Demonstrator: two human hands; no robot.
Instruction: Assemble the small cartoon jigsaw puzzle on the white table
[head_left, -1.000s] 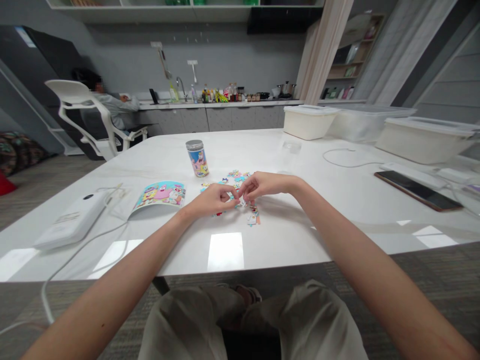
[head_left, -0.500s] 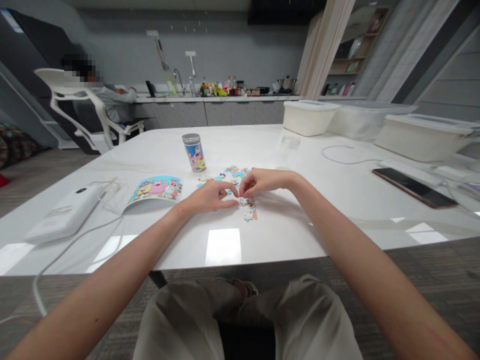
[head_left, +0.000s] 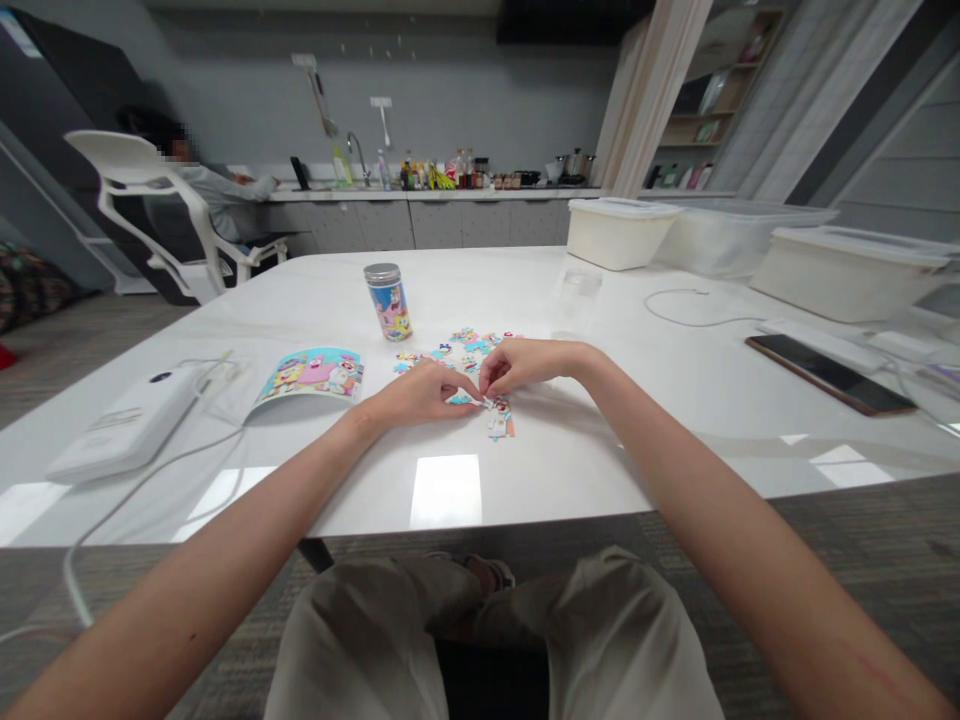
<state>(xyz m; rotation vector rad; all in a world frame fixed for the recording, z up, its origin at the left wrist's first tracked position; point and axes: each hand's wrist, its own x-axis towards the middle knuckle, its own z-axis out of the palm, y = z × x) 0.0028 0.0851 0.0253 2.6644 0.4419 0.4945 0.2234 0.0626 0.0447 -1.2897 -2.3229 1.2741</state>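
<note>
Both hands meet over a small white jigsaw puzzle piece (head_left: 487, 403). My right hand (head_left: 517, 366) pinches it from above between thumb and fingertips. From the other side, my left hand (head_left: 431, 393) brings thumb and index finger together at its edge. Just below the fingertips lie joined puzzle pieces (head_left: 498, 428), white with orange on one side, flat on the table. Behind the hands, several loose puzzle pieces (head_left: 466, 343) in blue, yellow and pink are scattered, partly covered by my fingers. A curled picture sheet (head_left: 313, 375) with cartoon figures lies left of my left hand.
A cartoon-printed can (head_left: 388, 303) with a metal lid and a clear jar (head_left: 577, 305) stand beyond the pieces. At left lies a white power strip (head_left: 124, 425) with cables; at right, a phone (head_left: 829, 375). Lidded bins (head_left: 619, 235) line the back right. A person sits on a white chair (head_left: 199, 225).
My left thumb and index finger have closed toward each other at the small piece. The right hand keeps its pinch in nearly the same place.
</note>
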